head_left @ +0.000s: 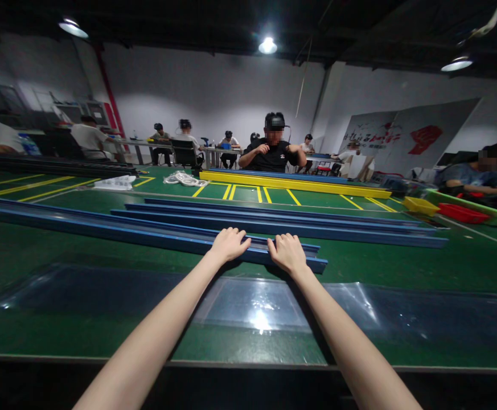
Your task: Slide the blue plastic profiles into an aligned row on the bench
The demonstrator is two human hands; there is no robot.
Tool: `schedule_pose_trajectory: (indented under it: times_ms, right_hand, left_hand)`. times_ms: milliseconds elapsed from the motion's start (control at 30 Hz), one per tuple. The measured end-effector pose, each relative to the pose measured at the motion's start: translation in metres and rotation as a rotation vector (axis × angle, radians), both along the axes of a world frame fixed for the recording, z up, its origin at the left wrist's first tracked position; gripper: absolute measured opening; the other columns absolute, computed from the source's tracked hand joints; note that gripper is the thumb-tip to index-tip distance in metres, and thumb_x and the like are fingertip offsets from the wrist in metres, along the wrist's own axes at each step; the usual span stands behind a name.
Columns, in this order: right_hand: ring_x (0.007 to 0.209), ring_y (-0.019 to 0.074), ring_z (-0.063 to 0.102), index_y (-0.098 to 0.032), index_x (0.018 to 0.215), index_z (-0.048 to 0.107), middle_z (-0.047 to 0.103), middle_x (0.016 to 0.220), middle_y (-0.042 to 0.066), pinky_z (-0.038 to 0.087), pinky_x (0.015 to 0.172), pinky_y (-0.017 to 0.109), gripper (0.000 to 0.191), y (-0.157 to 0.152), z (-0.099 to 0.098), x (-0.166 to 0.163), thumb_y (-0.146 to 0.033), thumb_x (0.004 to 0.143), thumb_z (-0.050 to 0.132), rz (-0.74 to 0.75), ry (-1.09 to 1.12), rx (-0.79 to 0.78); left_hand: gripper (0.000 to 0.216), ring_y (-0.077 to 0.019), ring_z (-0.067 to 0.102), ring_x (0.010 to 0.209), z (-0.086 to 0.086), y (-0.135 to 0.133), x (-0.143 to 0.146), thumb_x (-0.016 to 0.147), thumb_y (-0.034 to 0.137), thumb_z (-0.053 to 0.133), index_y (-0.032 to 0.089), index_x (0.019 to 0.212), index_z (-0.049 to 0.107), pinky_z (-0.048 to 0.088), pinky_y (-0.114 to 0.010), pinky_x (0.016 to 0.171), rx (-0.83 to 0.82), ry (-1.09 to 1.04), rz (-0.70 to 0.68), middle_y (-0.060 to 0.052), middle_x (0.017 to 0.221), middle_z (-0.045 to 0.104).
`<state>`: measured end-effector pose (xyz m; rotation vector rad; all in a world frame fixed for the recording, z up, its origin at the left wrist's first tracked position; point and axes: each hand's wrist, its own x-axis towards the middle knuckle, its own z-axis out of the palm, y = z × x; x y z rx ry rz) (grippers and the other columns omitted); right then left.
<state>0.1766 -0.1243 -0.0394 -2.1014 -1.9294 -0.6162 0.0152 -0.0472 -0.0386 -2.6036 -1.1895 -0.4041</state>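
A long blue U-shaped channel (154, 232) lies slantwise on the green table, running off the left side of the view. Near its right end, my left hand (229, 245) is wrapped over it, thumb on the near side. A short way to the right, my right hand (290, 253) also grips the channel, fingers curled over its far edge. More blue channels (350, 229) lie just behind it. In front of my hands, under my forearms, a clear plastic sheet (141, 290) stretches across the table and reflects the lights.
Across the green table (402, 265) lies a yellow channel (295, 184), with a person (276, 156) behind it. White cord (184, 179) is coiled at the back. Black strips (52, 165) lie back left. Yellow (420, 206) and red trays (461, 213) stand at right.
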Motion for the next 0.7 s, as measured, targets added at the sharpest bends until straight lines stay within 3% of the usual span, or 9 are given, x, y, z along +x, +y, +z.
schedule_pose_trajectory:
  times_ms: [367, 700]
  right_hand:
    - [0.076, 0.0200, 0.055, -0.012, 0.071, 0.063, 0.065, 0.078, 0.012, 0.028, 0.070, 0.031, 0.042, -0.003, 0.000, 0.005, -0.031, 0.084, 0.028, -0.020, 0.002, 0.001]
    - [0.083, 0.0195, 0.052, -0.015, 0.081, 0.059, 0.062, 0.085, 0.010, 0.029, 0.072, 0.030, 0.041, -0.010, -0.001, 0.005, -0.037, 0.086, 0.025, -0.041, 0.042, -0.029]
  left_hand:
    - [0.036, -0.0211, 0.054, 0.081, -0.002, -0.008, 0.005, 0.085, 0.035, 0.029, 0.015, 0.087, 0.059, 0.038, -0.032, 0.070, 0.050, -0.041, 0.019, -0.009, 0.083, 0.061]
    - [0.037, -0.0187, 0.053, 0.082, -0.007, -0.013, 0.001, 0.087, 0.035, 0.027, 0.016, 0.088, 0.060, 0.035, -0.031, 0.074, 0.055, -0.126, -0.011, -0.007, 0.085, 0.061]
